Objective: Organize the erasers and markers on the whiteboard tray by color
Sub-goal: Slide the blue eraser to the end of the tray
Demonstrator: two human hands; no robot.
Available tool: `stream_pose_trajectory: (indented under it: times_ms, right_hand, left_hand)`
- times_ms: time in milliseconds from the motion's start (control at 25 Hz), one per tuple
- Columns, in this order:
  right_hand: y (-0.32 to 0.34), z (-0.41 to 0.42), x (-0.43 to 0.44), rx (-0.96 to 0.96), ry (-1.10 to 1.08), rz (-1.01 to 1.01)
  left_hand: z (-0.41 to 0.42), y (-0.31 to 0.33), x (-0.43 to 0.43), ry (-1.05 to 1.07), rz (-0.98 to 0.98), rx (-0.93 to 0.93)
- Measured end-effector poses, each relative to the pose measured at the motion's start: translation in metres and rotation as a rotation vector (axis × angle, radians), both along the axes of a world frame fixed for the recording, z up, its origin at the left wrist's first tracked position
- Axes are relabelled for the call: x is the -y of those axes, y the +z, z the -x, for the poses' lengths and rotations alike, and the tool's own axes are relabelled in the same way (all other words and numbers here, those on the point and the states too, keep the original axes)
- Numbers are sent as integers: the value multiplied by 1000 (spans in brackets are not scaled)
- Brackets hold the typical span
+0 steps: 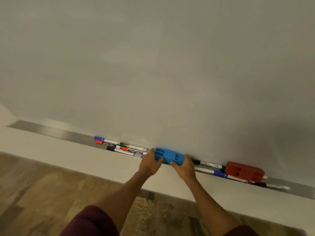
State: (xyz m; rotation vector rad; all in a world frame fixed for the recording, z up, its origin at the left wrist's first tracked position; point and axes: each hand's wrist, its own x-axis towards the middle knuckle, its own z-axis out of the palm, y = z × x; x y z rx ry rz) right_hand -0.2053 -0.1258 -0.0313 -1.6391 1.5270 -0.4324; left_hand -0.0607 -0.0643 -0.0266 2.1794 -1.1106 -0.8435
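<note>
Midway along the whiteboard tray (51, 132), the blue eraser (168, 155) is sitting clamped between both hands, the left hand (150, 163) gripping its left end and the right hand (185, 167) its right end. Left of it, mixed markers (121, 146) are lying bunched, while further right the red eraser (244, 171) is resting on more markers.

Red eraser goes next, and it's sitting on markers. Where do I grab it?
Grip the red eraser across its two long sides, coming from above and the tray's open front. It lies lengthwise against the whiteboard, so the back is blocked; lift straight up off the markers.
</note>
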Motion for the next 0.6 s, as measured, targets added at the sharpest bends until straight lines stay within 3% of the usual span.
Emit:
stream_pose_trajectory:
  times_ms: [600]
  right_hand:
    - [9, -62, -27, 235, -24, 73]
  left_hand:
    - [-74, 5, -31, 78, 131, -2]
